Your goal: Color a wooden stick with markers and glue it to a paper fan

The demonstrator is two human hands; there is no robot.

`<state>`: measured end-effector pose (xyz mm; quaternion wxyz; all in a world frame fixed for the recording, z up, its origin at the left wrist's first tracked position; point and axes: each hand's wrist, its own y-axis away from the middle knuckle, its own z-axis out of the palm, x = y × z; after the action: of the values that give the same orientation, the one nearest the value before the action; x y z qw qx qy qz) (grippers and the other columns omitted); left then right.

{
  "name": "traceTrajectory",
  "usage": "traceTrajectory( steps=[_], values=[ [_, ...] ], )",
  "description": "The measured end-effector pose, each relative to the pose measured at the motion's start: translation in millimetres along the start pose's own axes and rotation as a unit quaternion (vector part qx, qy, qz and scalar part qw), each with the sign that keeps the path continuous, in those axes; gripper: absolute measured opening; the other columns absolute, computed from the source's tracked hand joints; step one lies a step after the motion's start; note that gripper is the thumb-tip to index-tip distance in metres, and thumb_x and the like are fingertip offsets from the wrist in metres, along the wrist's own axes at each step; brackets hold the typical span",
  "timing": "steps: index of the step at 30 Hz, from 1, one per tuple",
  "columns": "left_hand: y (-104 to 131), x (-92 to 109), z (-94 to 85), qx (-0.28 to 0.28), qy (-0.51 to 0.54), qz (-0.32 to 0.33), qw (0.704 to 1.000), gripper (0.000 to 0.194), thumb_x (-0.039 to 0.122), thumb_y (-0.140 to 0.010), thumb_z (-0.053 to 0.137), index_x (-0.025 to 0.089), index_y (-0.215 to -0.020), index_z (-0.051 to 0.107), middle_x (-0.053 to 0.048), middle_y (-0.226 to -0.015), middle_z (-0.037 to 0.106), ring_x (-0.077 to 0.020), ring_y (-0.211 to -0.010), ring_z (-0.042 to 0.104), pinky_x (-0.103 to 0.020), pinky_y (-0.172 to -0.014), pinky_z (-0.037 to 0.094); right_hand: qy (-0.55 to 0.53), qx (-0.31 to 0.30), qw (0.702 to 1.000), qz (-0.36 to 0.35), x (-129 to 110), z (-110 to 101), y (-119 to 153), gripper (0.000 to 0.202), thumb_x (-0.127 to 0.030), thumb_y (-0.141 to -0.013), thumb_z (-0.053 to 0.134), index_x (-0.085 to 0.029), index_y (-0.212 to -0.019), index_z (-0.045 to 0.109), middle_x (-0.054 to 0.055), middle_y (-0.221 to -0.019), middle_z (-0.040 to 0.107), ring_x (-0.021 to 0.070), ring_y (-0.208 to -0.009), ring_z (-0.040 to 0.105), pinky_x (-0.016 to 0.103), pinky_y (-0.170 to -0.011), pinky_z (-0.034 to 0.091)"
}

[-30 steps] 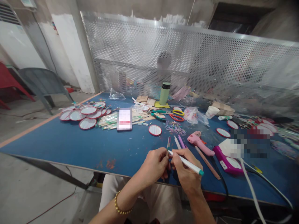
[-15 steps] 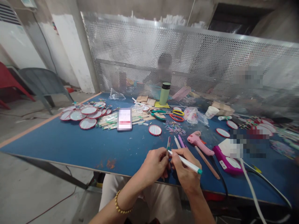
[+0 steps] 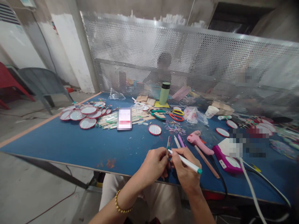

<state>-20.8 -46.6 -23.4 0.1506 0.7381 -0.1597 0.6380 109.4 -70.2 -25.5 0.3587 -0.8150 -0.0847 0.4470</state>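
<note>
One thin stick, coloured at its upper end, pinched between thumb and curled fingers of the left hand, close to the near edge of the desk. Long axis of the stick pointing away from the body, leaning slightly to the right; lower part mostly hidden behind the fingers. White marker with a green back end, held in a writing grip by the right hand, fingers folded snugly around the barrel. Marker slanting from lower right to upper left, nib aimed at the stick from the right, just beside the left thumb. Too small to tell whether nib and stick touch or stand slightly apart. Left hand nearer the stick; right hand just beside, on the marker's side. Just beyond the hands, to the right of the stick, a white pen and a purple pen, with a pink glue gun farther right. Straight ahead, a red-rimmed disc, flat on the desk.
</note>
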Motion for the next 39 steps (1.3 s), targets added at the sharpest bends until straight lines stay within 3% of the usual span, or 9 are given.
traceTrajectory(
  steps=[11,39],
  values=[
    [0.5,-1.7,-0.1,-0.004,0.008,0.003,1.000,0.012,0.022,-0.085,0.045,0.020,-0.073,0.049,0.003,-0.059,0.058,-0.0097,-0.039,0.055,-0.017,-0.038,0.042,-0.003,0.005,1.000,0.012,1.6,-0.9,1.8,0.019,-0.027,-0.089,0.059,-0.020,-0.074,0.067,-0.003,-0.054,0.064,0.0118,-0.042,0.056,0.022,-0.043,0.046],
    [0.8,-0.5,-0.1,0.002,0.001,0.003,1.000,0.015,0.022,-0.087,0.047,0.020,-0.072,0.048,0.005,-0.054,0.055,-0.0082,-0.038,0.053,-0.015,-0.036,0.041,0.011,-0.004,1.000,0.013,1.1,-0.8,0.6,0.020,-0.028,-0.089,0.058,-0.021,-0.073,0.067,-0.003,-0.053,0.064,0.0120,-0.042,0.056,0.022,-0.043,0.045]
  ],
)
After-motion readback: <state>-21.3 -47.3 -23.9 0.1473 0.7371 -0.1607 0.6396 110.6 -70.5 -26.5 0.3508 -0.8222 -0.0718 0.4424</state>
